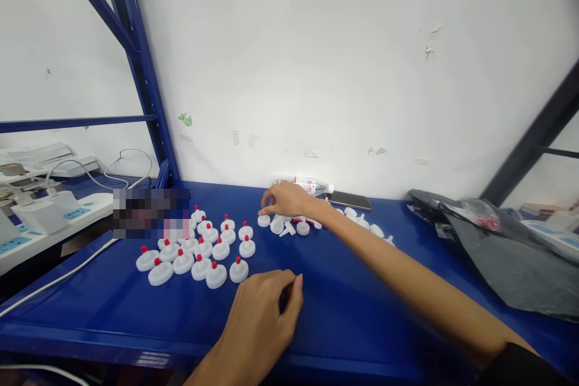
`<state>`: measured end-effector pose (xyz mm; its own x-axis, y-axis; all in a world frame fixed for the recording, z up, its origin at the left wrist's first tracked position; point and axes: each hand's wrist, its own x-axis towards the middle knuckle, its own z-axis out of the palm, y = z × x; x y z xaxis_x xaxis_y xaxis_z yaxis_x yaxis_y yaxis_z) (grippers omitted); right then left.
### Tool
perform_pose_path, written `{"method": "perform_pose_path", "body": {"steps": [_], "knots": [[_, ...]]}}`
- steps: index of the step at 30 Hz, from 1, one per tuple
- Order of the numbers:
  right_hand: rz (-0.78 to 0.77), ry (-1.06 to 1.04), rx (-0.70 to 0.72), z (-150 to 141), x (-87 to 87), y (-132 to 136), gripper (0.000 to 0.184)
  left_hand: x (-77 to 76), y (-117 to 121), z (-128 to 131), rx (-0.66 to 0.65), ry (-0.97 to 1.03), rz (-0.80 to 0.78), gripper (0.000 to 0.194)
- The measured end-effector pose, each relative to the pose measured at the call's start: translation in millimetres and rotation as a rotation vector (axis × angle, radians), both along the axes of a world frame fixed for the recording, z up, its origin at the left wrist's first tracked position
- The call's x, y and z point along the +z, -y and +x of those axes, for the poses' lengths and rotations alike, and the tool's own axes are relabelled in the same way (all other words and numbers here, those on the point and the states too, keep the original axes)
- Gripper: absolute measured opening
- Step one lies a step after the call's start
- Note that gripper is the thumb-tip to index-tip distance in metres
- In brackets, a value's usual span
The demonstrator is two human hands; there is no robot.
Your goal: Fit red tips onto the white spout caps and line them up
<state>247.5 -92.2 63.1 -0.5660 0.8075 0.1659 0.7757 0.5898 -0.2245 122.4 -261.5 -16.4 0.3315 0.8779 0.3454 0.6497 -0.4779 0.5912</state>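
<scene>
My right hand (288, 199) reaches across to the back middle of the table, its fingers curled down onto a round white plastic cap (263, 221). Beside that cap lie loose white caps (303, 228) and small white nozzle-like pieces (287, 229), partly covered by the hand. My left hand (266, 310) is in front, near the table edge, with thumb and index fingertip pressed together; anything between them is too small or hidden to tell. To its left stand several white caps with red tips (216, 275), upright in loose rows.
Behind my right hand lie a clear plastic bottle (312, 186) and a phone (350, 199). More white pieces (375, 230) are right of my forearm. A grey plastic bag (502, 259) covers the right side. Power strips (81, 211) and a white cable (67, 274) are at left.
</scene>
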Motion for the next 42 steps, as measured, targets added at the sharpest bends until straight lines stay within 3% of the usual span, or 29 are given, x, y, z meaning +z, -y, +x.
{"method": "perform_pose_path", "body": {"steps": [3,5,8,11,13,17,20,25,27,33,39,42], "knots": [[0.015,0.009,0.02,0,-5.2,1,0.011,-0.9,-1,0,0.001,0.026,0.008,0.03],[0.041,-0.024,0.028,4,2.1,8,0.012,-3.4,-1,-1,0.031,0.089,0.003,0.02],[0.04,-0.069,0.067,24,24.7,25,0.016,-8.8,-1,0,0.158,0.219,0.047,0.031],[-0.125,-0.103,0.25,48,45.8,51,0.019,-11.7,-2,0,0.246,0.312,0.141,0.055],[-0.25,-0.142,0.377,59,51.9,68,0.02,-10.8,-4,0,0.212,0.325,0.158,0.061],[-0.368,-0.17,0.48,68,47.1,89,0.024,-4.5,-7,-2,0.072,0.214,0.151,0.032],[-0.378,-0.187,0.422,74,40.9,85,0.03,-0.1,-5,-2,0.083,0.166,0.181,0.029],[0.02,-0.027,0.01,93,29.7,51,0.03,-0.9,-4,0,0.08,0.068,0.172,0.03],[0.065,0.059,-0.08,100,22.9,37,0.024,-2.8,-5,0,0.069,0.06,0.166,0.03],[-0.084,0.164,-0.086,103,9.0,25,0.025,-3.3,-5,-1,0.063,0.05,0.133,0.031],[-0.194,0.195,-0.051,101,15.6,35,0.025,-3.7,-4,-1,0.071,0.03,0.133,0.033],[-0.15,0.213,-0.108,103,16.8,32,0.016,-5.3,-4,-1,0.069,0.027,0.146,0.032]]}}
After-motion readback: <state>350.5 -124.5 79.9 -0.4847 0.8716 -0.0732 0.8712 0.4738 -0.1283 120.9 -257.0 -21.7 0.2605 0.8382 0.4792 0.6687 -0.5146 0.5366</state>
